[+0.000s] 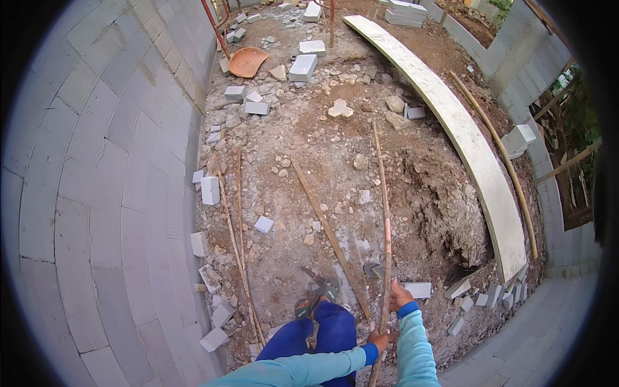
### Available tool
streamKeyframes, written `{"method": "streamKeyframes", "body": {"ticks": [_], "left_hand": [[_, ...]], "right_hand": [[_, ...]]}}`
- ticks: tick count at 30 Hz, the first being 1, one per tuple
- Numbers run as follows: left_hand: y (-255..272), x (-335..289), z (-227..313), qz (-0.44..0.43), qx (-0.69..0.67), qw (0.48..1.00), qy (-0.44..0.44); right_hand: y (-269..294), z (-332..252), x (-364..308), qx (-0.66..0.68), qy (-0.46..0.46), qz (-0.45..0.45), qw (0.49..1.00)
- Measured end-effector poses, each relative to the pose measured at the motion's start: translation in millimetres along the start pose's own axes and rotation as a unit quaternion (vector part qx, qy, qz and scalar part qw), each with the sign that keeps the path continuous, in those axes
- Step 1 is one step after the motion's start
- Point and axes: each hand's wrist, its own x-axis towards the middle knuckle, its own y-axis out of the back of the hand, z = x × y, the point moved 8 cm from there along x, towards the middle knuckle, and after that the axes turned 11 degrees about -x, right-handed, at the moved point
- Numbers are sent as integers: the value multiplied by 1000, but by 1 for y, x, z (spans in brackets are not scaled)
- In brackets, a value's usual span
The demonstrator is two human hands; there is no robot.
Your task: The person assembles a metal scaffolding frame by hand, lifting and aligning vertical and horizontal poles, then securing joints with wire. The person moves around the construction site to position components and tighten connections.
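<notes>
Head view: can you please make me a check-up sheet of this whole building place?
Surface: rough dirt ground, covered with stones.
Job's things: one long, thin pole, with both hands at it.
Clutter: scattered pale blocks, a flat wooden strip, an orange dish, a long pale board.
Grips: left hand curled around the pole; right hand against it, closure unclear.
Cables: nothing seen.
Surroundings: grey block wall on the left.

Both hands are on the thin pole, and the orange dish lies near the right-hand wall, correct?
Wrong side: the head view shows the orange dish near the left-hand wall. Left hand and right hand are on the thin pole.
</notes>
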Motion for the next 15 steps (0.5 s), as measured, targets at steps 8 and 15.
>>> {"method": "streamKeyframes", "body": {"ticks": [8, 15], "left_hand": [[105, 20, 118, -181, 73, 969, 151], [37, 94, 246, -164, -24, 980, 111]], "right_hand": [[-68, 46, 26, 11, 42, 65, 997], [-72, -26, -95, 34, -39, 10, 999]]}}
